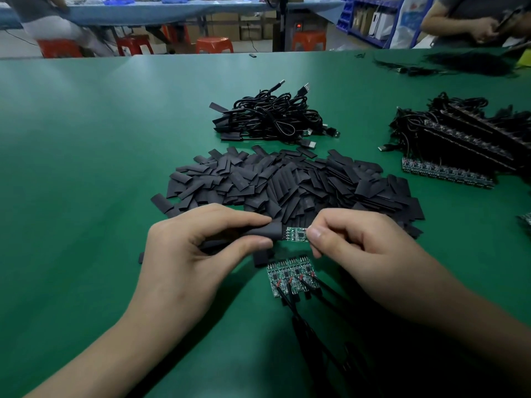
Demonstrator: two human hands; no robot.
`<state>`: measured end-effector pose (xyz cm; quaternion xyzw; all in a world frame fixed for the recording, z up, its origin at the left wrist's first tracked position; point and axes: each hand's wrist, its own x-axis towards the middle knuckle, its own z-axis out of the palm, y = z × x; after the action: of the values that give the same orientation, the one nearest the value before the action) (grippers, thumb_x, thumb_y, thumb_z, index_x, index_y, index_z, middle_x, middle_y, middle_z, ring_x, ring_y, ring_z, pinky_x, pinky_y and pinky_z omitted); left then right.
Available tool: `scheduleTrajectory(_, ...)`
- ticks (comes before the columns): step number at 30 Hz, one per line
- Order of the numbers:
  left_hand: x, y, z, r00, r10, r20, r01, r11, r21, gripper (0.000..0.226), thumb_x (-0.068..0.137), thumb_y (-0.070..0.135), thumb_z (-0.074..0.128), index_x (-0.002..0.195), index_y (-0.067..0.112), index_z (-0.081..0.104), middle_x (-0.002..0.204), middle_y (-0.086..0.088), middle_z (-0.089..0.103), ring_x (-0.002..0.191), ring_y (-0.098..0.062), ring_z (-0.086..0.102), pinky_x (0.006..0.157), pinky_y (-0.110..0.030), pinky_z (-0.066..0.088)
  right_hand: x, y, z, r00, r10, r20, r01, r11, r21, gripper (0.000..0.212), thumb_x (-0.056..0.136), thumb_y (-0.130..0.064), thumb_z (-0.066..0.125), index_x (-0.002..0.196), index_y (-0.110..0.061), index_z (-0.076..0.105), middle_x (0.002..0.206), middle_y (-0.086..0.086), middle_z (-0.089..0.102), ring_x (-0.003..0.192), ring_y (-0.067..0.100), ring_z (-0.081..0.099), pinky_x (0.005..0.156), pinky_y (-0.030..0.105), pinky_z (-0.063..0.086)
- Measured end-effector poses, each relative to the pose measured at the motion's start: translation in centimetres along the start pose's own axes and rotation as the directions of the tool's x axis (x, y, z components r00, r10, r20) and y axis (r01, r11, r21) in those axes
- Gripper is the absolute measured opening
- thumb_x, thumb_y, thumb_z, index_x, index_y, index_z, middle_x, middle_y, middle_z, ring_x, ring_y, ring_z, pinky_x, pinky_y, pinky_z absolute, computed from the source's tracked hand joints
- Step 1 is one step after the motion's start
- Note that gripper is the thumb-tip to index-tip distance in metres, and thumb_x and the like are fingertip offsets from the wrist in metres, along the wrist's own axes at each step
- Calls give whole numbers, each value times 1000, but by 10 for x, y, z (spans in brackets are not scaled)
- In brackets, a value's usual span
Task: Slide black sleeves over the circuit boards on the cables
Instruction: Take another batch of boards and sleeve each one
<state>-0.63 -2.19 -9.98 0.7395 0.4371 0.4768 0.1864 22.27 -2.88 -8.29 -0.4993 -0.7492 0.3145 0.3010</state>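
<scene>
My left hand [198,248] pinches a black sleeve [267,231] between thumb and fingers, just above the green table [86,168]. A small green circuit board [296,234] pokes out of the sleeve's right end, and my right hand [356,245] pinches the board's right edge. Below my hands lie several bare circuit boards [290,275] side by side, each with a black cable [316,340] running toward me. A big heap of loose black sleeves [296,182] lies just beyond my hands.
A bundle of black USB cables [275,116] sits behind the sleeve heap. At the right are stacked rows of boards with cables [465,145]. A person [482,21] stands at the far right corner. Red stools and another bench are in the background.
</scene>
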Motion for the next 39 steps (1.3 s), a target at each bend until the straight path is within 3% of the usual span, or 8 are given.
scheduleTrajectory(16,-2,-2,1,998,-56,11,56,998,-39,17,76,36,80,93,35,79,85,22,75,78,3,69,74,-7,47,-1,-4,1,1000,24,21,-24,999,21,33,99,-42,51,73,-25,60,47,-16,38,42,5,30,45,15,30)
scheduleTrajectory(21,-2,-1,2,997,-67,21,68,997,-24,18,75,36,84,92,36,79,86,22,76,80,1,71,76,-13,51,-2,-6,2,999,29,20,-29,999,-19,32,96,-43,51,72,-25,60,45,-19,40,41,4,35,46,14,32)
scheduleTrajectory(25,-1,2,0,998,26,59,-29,998,63,20,77,35,80,95,27,81,87,17,75,84,-4,72,78,-23,55,-1,-4,2,998,59,18,-59,998,2,33,95,-46,51,74,-24,62,45,-16,38,41,4,32,45,15,30)
scheduleTrajectory(32,-1,5,1,991,98,88,-109,987,122,22,79,34,82,97,21,82,89,19,73,82,0,69,77,-14,51,-1,-2,3,995,74,74,-79,994,69,32,97,-47,51,79,-23,64,48,-12,34,44,4,28,44,17,25)
scheduleTrajectory(39,-3,3,2,981,129,142,-147,981,128,23,82,33,80,102,22,81,89,13,73,82,0,67,71,-22,52,-1,-4,8,993,56,99,-60,997,41,30,97,-44,52,75,-28,66,52,-13,45,47,3,37,49,17,33)
